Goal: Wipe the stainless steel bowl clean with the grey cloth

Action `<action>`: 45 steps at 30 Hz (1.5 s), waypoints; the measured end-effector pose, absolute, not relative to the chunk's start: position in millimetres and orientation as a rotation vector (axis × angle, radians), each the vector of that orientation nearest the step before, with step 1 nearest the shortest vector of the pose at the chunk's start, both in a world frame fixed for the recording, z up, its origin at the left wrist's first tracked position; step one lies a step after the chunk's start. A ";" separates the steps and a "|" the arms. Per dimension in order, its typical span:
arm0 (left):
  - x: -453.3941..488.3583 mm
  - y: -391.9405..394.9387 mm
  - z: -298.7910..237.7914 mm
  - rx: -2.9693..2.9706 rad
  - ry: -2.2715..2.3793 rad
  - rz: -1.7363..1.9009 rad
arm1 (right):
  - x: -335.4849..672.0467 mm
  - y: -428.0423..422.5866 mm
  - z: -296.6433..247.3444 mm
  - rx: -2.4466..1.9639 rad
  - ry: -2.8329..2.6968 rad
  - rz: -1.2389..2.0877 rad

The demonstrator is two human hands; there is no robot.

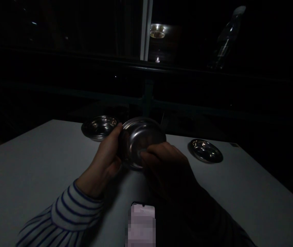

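Raised above the table, a shiny stainless steel bowl [141,133] is tilted toward me. My left hand [109,152] grips its left edge, thumb up along the rim. In deep shadow, my right hand [167,161] rests against the bowl's lower right, fingers bent and pressed together at its surface. Whatever those fingers pinch, if anything, is too dark to make out. Behind my left hand sits a small stack of similar steel bowls [100,127]. Off to the right, another steel bowl [205,151] rests alone on the table.
The white table [46,171] fills the lower view, its far edge just behind the bowls. A lit phone [141,224] lies at the near edge between my forearms. A clear plastic bottle [227,39] stands beyond the table at upper right. The surroundings are very dark.
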State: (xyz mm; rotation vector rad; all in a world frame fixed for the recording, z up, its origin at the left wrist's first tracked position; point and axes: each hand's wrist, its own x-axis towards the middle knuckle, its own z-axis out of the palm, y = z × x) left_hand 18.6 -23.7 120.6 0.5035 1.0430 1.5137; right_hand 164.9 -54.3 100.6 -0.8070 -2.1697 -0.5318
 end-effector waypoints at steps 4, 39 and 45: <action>18.3 -24.2 121.3 0.531 1.034 1.451 | 171.9 -51.7 105.3 -0.918 -2.101 -0.596; 31.6 -31.7 108.1 0.597 1.055 1.329 | 169.6 -45.6 102.5 -0.899 -2.074 -0.504; 26.2 -30.0 117.1 0.494 1.028 1.367 | 157.3 -49.3 92.8 -0.728 -2.234 -0.510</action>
